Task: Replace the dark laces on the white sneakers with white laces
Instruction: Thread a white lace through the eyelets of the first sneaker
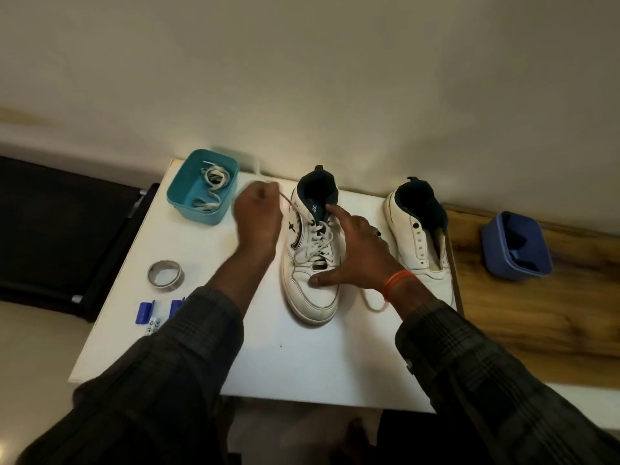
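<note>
Mid-lacing, left sneaker (310, 263) at desk (302, 364) centre: left hand (256, 213) grip pinches white lace (295, 206), drawn taut; right hand (357, 253) lies flat on the sneaker, fingers straight. Next: thread remaining eyelets w/ even tension; right sneaker (419, 226) unlaced.

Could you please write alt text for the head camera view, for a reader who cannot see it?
A person's left hand pulls a white lace up from the near sneaker on a white table, while the right hand steadies it. A second sneaker, unlaced, stands to the right; a teal tub behind holds another lace.
</note>
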